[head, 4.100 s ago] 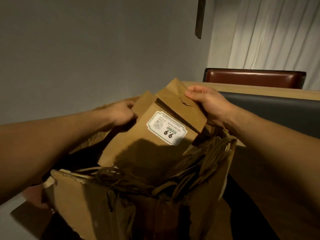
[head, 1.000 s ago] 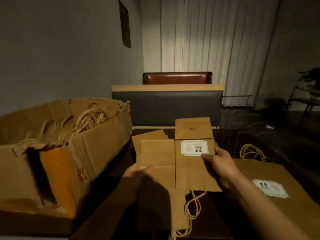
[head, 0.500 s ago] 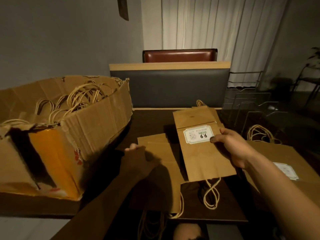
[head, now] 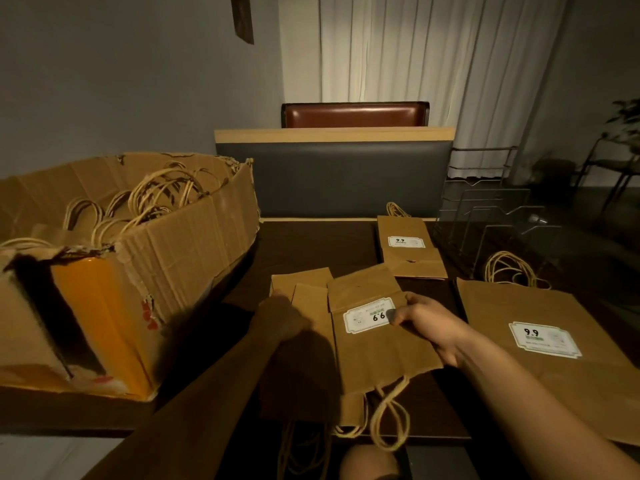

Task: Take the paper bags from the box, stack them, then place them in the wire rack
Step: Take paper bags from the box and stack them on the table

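L hand (head: 280, 315) curled; R hand (head: 427, 325) pinching, both forearms extended.

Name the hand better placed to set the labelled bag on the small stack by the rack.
Right. The right hand already pinches the labelled bag, nearer the small stack.

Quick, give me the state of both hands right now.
Left hand: grips the plain paper bag.
Right hand: pinches the labelled paper bag.

My dark counter (head: 311, 251) carries the torn box (head: 166, 271) at left, folded paper bags (head: 410, 252) (labels reading 9.9), and the wire rack (head: 491, 223) far right.
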